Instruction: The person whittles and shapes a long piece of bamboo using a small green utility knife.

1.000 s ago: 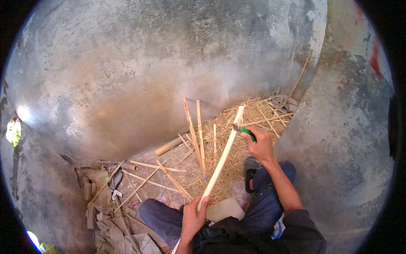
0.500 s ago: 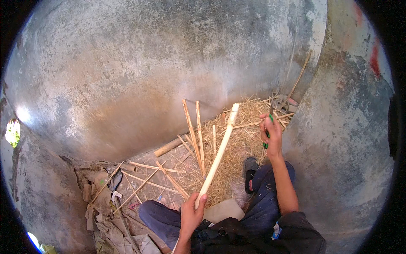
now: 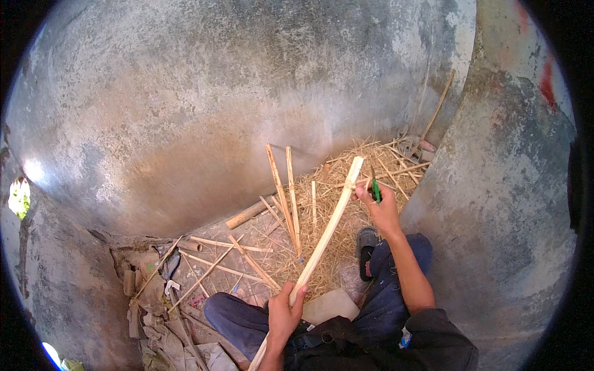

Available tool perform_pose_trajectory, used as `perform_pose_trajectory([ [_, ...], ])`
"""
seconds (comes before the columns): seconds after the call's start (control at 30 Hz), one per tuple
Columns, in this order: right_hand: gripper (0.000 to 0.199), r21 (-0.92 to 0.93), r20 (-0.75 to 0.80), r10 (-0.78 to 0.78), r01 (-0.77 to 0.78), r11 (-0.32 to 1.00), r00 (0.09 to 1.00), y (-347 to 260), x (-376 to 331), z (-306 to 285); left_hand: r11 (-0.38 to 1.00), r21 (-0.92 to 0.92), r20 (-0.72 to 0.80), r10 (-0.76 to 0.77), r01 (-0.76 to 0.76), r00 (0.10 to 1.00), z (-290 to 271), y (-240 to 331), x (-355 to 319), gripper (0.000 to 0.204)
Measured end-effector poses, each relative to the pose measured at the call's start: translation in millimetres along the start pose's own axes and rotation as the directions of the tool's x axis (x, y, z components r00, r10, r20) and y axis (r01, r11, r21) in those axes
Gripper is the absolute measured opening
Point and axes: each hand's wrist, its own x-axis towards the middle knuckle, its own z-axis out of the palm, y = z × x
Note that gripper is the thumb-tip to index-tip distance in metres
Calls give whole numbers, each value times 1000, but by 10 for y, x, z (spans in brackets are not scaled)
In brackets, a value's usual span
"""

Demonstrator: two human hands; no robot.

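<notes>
My left hand (image 3: 285, 314) is closed round the lower part of a long, pale split bamboo strip (image 3: 330, 232). The strip slants up and to the right from under my left forearm, its far end raised over the shavings. Close to that far end, my right hand (image 3: 382, 209) grips a knife (image 3: 375, 190) with a green handle, its dark, narrow blade pointing up and away. The right fingertips are at the strip's edge beside a node; whether they press on it I cannot tell.
Pale shavings (image 3: 331, 272) are heaped on the floor. Two bamboo strips (image 3: 293, 204) lean on the curved wall (image 3: 204, 123), with a round bamboo length (image 3: 246, 214) beside them. Several thin sticks (image 3: 213, 269) and crumpled sacking (image 3: 164, 343) lie at left. A sandal-clad foot (image 3: 366, 250) rests at right.
My right hand has moved left with the knife, up to the strip's far end. The strip has turned and shifted slightly right at its top, and its lower end now shows by my left forearm.
</notes>
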Motion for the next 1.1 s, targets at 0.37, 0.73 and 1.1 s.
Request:
perform_pose_trajectory([
  [0.37, 21, 449, 120, 210, -242, 860, 970, 109, -41, -80, 958, -288, 219, 53, 13, 974, 38, -210, -15, 36],
  [0.73, 31, 165, 73, 161, -171, 971, 984, 203, 39, -274, 834, -438, 430, -134, 336, 893, -78, -204, 17, 30],
  [1.1, 43, -327, 42, 55, -38, 944, 998, -244, -96, -639, 863, -405, 293, -191, 302, 937, -183, -310, 59, 29],
])
